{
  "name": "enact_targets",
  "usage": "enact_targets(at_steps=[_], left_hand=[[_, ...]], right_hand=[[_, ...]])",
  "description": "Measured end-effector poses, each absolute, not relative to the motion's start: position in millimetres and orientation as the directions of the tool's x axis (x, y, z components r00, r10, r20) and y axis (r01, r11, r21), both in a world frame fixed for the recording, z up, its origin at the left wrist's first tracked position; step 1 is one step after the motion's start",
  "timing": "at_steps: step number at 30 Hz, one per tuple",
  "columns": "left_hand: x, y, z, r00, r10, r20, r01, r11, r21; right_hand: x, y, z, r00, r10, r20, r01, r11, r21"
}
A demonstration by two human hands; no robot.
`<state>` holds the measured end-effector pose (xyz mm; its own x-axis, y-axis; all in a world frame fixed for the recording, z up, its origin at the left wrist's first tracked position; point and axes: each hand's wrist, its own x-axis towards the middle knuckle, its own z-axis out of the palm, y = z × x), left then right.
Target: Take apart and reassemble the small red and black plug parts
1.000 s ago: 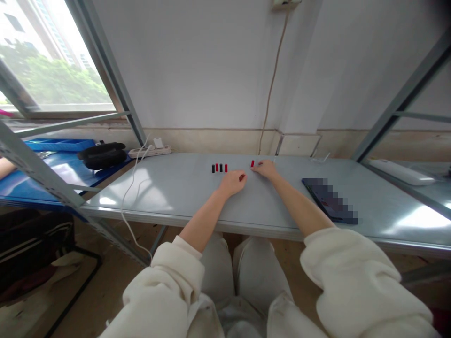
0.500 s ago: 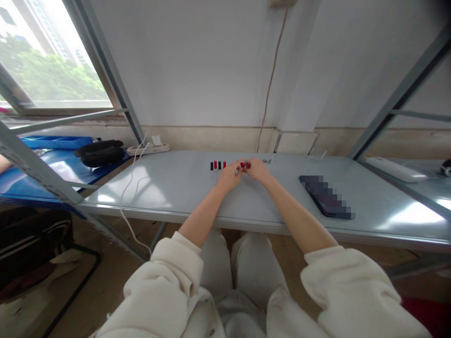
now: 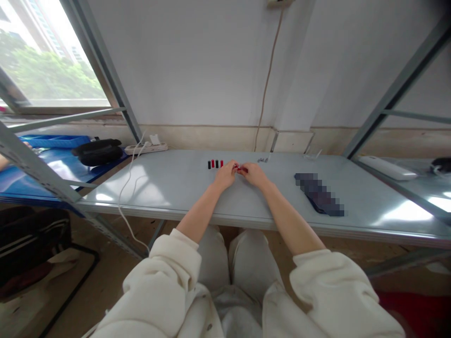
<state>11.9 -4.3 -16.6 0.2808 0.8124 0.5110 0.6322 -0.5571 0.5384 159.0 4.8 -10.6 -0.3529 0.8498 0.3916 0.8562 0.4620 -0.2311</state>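
Over the middle of the grey table, my left hand [image 3: 226, 175] and my right hand [image 3: 254, 174] meet fingertip to fingertip. Both are closed in a pinch around a small red piece [image 3: 238, 168], which the fingers mostly cover. Its full shape is too small and hidden to tell. Just left of my left hand stands a short row of small upright cylinders, black [image 3: 209, 165] and red [image 3: 213, 163] by turns. The red one at the row's right end is partly behind my left hand. Small silvery bits [image 3: 262, 160] lie beyond my right hand.
A dark, pixelated flat object [image 3: 319, 195] lies to the right. Near the wall is a small clear container [image 3: 312, 156]. A power strip [image 3: 146, 149] sits back left, its white cable [image 3: 123, 188] hanging over the front edge. Metal uprights [image 3: 105, 56] frame the table.
The view has shifted slightly, so the table things sit a little further left. My hands stay together around the red piece, with the fingers slightly rearranged; the silvery bits show more plainly.
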Motion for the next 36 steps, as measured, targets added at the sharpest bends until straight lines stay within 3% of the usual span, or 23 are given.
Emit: enact_targets(at_steps=[4, 13, 21, 27, 32, 36], left_hand=[[12.4, -0.9, -17.5, 0.199, 0.803, 0.562, 0.623, -0.546, 0.560], [13.1, 2.4, -17.8, 0.119, 0.739, 0.664, 0.541, -0.609, 0.581], [13.5, -3.3, -16.3, 0.238, 0.789, 0.566, 0.570, -0.585, 0.577], [15.1, -5.0, -15.6, 0.256, 0.826, 0.502, 0.609, -0.541, 0.580], [13.5, -1.5, -12.8, 0.037, 0.828, 0.560, 0.494, -0.502, 0.710], [6.4, 5.1, -8.4, -0.242, 0.838, 0.489, 0.274, -0.424, 0.863]], right_hand=[[160.3, 3.6, -10.9, -0.273, 0.898, 0.346, 0.879, 0.379, -0.289], [167.3, 5.6, -12.5, -0.164, 0.950, 0.266, 0.928, 0.240, -0.284], [164.6, 7.0, -13.5, -0.257, 0.898, 0.357, 0.880, 0.370, -0.298], [160.5, 6.7, -18.1, -0.212, 0.899, 0.383, 0.856, 0.360, -0.371], [152.5, 8.6, -15.1, -0.125, 0.892, 0.434, 0.843, 0.326, -0.428], [142.2, 17.3, -12.0, -0.075, 0.937, 0.342, 0.822, 0.252, -0.510]])
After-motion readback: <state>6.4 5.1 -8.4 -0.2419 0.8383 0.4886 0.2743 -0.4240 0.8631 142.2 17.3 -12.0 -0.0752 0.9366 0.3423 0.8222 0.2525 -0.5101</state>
